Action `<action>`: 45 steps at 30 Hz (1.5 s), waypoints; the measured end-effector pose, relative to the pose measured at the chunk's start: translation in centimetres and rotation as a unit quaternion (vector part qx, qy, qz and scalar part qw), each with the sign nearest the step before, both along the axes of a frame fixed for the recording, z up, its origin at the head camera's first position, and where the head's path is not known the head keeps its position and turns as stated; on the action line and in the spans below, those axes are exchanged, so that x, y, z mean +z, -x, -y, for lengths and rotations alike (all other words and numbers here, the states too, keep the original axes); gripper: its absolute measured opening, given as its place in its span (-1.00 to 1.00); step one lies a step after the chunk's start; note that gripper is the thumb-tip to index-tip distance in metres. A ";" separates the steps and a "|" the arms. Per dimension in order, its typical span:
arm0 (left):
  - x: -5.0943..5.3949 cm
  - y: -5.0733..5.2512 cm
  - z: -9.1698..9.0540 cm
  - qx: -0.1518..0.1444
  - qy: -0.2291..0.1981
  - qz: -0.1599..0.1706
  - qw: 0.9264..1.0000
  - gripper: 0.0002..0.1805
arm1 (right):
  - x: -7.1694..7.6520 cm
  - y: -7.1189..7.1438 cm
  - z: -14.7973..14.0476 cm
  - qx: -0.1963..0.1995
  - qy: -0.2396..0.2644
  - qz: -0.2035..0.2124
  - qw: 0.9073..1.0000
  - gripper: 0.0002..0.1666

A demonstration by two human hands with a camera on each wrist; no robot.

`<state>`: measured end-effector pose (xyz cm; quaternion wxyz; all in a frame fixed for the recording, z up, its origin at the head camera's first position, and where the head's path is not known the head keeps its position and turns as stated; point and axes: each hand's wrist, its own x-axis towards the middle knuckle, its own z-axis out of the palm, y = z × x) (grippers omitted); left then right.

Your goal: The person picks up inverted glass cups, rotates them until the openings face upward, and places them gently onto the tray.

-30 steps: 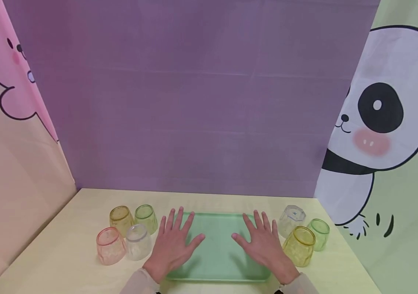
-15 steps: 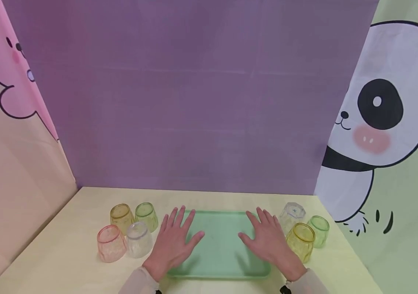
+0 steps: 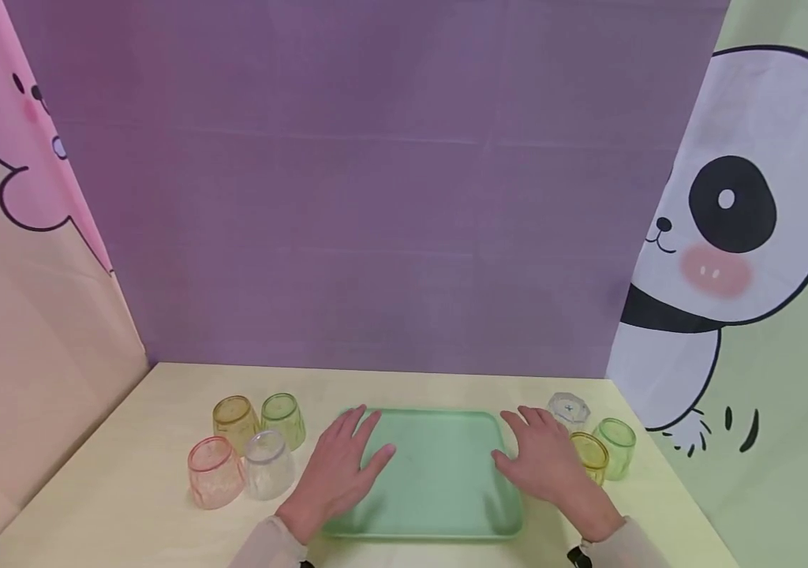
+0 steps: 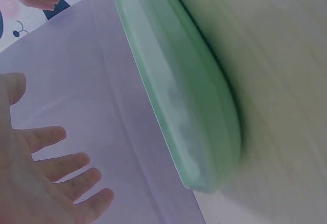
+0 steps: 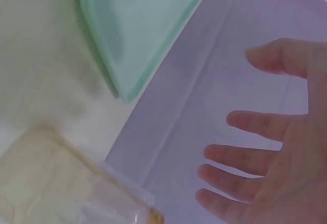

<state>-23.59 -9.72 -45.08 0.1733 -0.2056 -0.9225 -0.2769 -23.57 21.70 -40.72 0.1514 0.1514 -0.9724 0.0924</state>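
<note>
My left hand hovers over the left edge of a pale green tray, fingers extended and touching nothing. Over at the tray's right edge, my right hand is held above the table with its fingers spread, partly covering a yellow glass. Both palms look bare in the wrist views. Behind the right hand stand a clear glass, its patterned base up, and a green glass. Left of the left hand are a clear glass, a pink glass, an amber glass and a green glass.
The cream table meets a purple backdrop at its far edge. A side panel with a panda drawing rises on the right, and a pinkish panel on the left.
My right hand has moved rightward, away from the tray's middle toward the yellow glass, and now hides more of it. The left hand has tilted slightly but stays nearly in place.
</note>
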 end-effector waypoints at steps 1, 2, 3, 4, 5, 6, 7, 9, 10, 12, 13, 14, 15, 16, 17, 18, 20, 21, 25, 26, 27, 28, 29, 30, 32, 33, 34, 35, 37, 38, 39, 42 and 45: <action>0.0 0.0 -0.1 0.000 -0.005 0.001 1.000 -0.35 | 0.2 -0.1 -0.3 0.000 -0.002 -0.004 1.000 -0.39; -0.1 0.0 -0.2 0.000 -0.010 0.002 1.000 -0.36 | 0.3 -0.2 -0.5 -0.002 -0.002 -0.007 1.000 -0.39; -0.1 -0.1 -0.2 0.000 -0.013 0.003 1.000 -0.37 | 0.4 -0.3 -0.7 -0.004 -0.004 -0.010 1.000 -0.40; -0.1 -0.1 -0.3 -0.001 -0.016 0.004 1.000 -0.38 | 0.5 -0.4 -0.9 -0.005 -0.006 -0.011 1.000 -0.40; -0.1 -0.1 -0.4 -0.001 -0.018 0.004 1.000 -0.40 | 0.6 -0.4 -1.1 -0.006 -0.006 -0.011 1.000 -0.41; 0.0 -0.2 -0.5 -0.002 -0.021 0.005 1.000 -0.41 | 0.7 -0.5 -1.3 -0.007 -0.006 -0.011 1.000 -0.41; 0.0 -0.2 -0.5 -0.003 -0.023 0.005 1.000 -0.42 | 0.8 -0.5 -1.5 -0.009 -0.008 -0.010 1.000 -0.41; 0.1 -0.2 -0.8 -0.006 -0.030 0.006 0.999 -0.44 | 0.9 -0.5 -2.0 -0.010 -0.010 -0.013 1.000 -0.42; 0.2 -0.2 -0.9 -0.009 -0.036 0.009 0.999 -0.45 | 1.0 -0.5 -2.2 -0.012 -0.011 -0.013 1.000 -0.43; 0.3 -0.3 -1.2 -0.015 -0.050 0.018 0.998 -0.46 | 1.0 -0.5 -2.7 -0.016 -0.012 -0.021 1.000 -0.45; 0.3 -0.3 -1.4 -0.019 -0.058 0.024 0.998 -0.46 | 1.0 -0.6 -3.0 -0.018 -0.013 -0.026 0.999 -0.45; 0.4 -0.3 -1.5 -0.023 -0.065 0.031 0.997 -0.45 | 1.1 -0.6 -3.3 -0.020 -0.014 -0.031 0.999 -0.46; 0.4 -0.4 -1.7 -0.026 -0.072 0.038 0.996 -0.45 | 1.1 -0.7 -3.6 -0.022 -0.016 -0.035 0.999 -0.48; 0.5 -0.4 -1.8 -0.028 -0.077 0.045 0.996 -0.45 | 1.1 -0.7 -3.7 -0.025 -0.016 -0.036 0.999 -0.49; 0.5 -0.4 -1.9 -0.030 -0.082 0.051 0.995 -0.44 | 1.1 -0.8 -4.0 -0.028 -0.015 -0.036 0.999 -0.50; 0.6 -0.4 -2.0 -0.031 -0.085 0.056 0.994 -0.44 | 1.1 -0.8 -4.2 -0.031 -0.016 -0.033 0.999 -0.51; 0.6 -0.4 -2.2 -0.032 -0.093 0.061 0.993 -0.43 | 1.1 -0.9 -4.5 -0.037 -0.017 -0.021 0.999 -0.51; 0.7 -0.5 -2.3 -0.032 -0.097 0.064 0.993 -0.44 | 1.3 -0.9 -4.6 -0.041 -0.018 -0.010 0.999 -0.51; 0.7 -0.2 -3.0 -0.031 -0.114 0.077 0.990 -0.44 | 1.5 -0.9 -5.3 -0.050 -0.022 0.013 0.998 -0.47; 0.7 -0.2 -3.2 -0.031 -0.117 0.078 0.990 -0.45 | 1.6 -0.9 -5.5 -0.052 -0.025 0.019 0.998 -0.46; 0.6 -0.1 -3.3 -0.032 -0.121 0.079 0.989 -0.45 | 1.6 -0.9 -5.6 -0.053 -0.027 0.023 0.998 -0.45; 0.5 0.0 -3.5 -0.033 -0.123 0.080 0.989 -0.46 | 1.5 -0.8 -5.8 -0.055 -0.028 0.024 0.998 -0.44; 0.4 0.0 -3.6 -0.035 -0.126 0.080 0.988 -0.46 | 1.5 -0.8 -6.0 -0.058 -0.030 0.030 0.997 -0.43; 0.4 0.0 -3.7 -0.038 -0.129 0.081 0.988 -0.46 | 1.4 -0.8 -6.1 -0.061 -0.031 0.037 0.997 -0.43; 0.2 0.0 -3.8 -0.040 -0.132 0.080 0.987 -0.47 | 1.4 -0.7 -6.4 -0.066 -0.032 0.052 0.996 -0.42; 0.2 -0.1 -3.9 -0.042 -0.133 0.079 0.987 -0.48 | 1.3 -0.6 -6.6 -0.069 -0.031 0.059 0.995 -0.41; 0.1 0.0 -4.0 -0.044 -0.137 0.082 0.986 -0.48 | 1.3 -0.6 -6.7 -0.072 -0.030 0.066 0.995 -0.40; 0.1 -0.1 -4.0 -0.045 -0.142 0.087 0.985 -0.48 | 1.3 -0.5 -6.8 -0.075 -0.028 0.074 0.994 -0.39; 0.0 0.0 -4.2 -0.047 -0.151 0.092 0.983 -0.48 | 1.3 -0.4 -7.1 -0.081 -0.026 0.086 0.993 -0.38; -0.1 0.0 -4.2 -0.048 -0.155 0.095 0.982 -0.48 | 1.3 -0.3 -7.2 -0.083 -0.024 0.093 0.992 -0.37; -0.1 0.0 -4.3 -0.048 -0.158 0.096 0.982 -0.48 | 1.3 -0.3 -7.3 -0.085 -0.024 0.098 0.991 -0.37; -0.4 0.1 -4.6 -0.047 -0.160 0.104 0.981 -0.48 | 1.2 -0.1 -7.6 -0.089 -0.021 0.109 0.990 -0.37; -0.6 0.0 -4.8 -0.046 -0.159 0.108 0.980 -0.48 | 1.1 0.2 -7.9 -0.089 -0.017 0.120 0.989 -0.38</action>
